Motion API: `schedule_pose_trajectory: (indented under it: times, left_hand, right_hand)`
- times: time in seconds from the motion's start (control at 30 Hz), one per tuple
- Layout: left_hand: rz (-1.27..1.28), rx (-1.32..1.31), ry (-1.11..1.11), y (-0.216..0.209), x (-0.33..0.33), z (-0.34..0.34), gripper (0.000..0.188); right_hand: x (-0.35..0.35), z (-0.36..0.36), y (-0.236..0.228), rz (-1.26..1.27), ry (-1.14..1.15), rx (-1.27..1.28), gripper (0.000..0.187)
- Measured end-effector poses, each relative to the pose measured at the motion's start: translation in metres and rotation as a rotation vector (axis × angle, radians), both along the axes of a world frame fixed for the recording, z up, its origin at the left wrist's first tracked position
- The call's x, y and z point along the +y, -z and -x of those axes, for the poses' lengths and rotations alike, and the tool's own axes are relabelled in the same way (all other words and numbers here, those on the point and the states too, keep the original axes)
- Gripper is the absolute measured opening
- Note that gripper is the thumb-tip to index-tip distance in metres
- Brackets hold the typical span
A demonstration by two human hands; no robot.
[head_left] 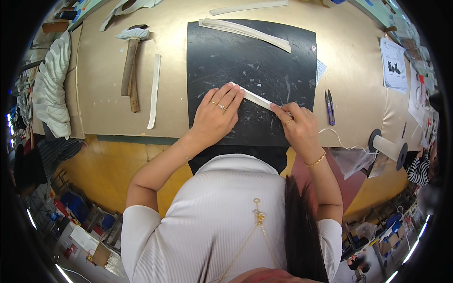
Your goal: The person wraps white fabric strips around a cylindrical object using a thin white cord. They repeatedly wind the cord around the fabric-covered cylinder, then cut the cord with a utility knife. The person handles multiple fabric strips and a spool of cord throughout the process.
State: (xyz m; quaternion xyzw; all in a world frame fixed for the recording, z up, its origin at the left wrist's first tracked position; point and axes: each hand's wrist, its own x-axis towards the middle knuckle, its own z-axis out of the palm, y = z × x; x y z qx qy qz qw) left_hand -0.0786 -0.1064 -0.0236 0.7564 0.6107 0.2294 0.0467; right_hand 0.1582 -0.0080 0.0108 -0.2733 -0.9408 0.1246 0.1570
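White and narrow, a strip (257,98) lies aslant on a scuffed black mat (245,125), seen from my remote post through the head camera. The left hand (216,113) presses its upper-left end, fingers extended and close together; I cannot tell where the thumb sits. The right hand (302,128), fingers curled, is clamped on the strip's lower-right end. Farther up the mat I see a bundle of pale strips (245,34), with a single strip (247,7) beyond the mat's top edge. To the left, another strip (155,92) lies on the tan table (172,37), near a wooden-handled hammer (128,70) with a wrapped head. At right, I make out dark-bladed snips (330,107) beside the mat, a spool (389,147) trailing white cord and printed sheets (394,63); stacked white pieces (49,89) line the far left.
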Motion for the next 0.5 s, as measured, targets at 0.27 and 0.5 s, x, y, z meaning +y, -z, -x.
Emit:
schedule_pose_trajectory:
  times: [0.27, 0.5]
  left_hand:
    - [0.010, 0.079, -0.005, -0.0017, 0.0017, -0.0036, 0.053]
    - [0.052, 0.134, -0.009, -0.0055, 0.0008, -0.0070, 0.054]
  right_hand:
    - [0.0015, -0.0065, 0.0055, 0.003, -0.014, -0.008, 0.036]
    - [-0.0007, -0.0074, 0.0078, -0.005, -0.026, -0.028, 0.036]
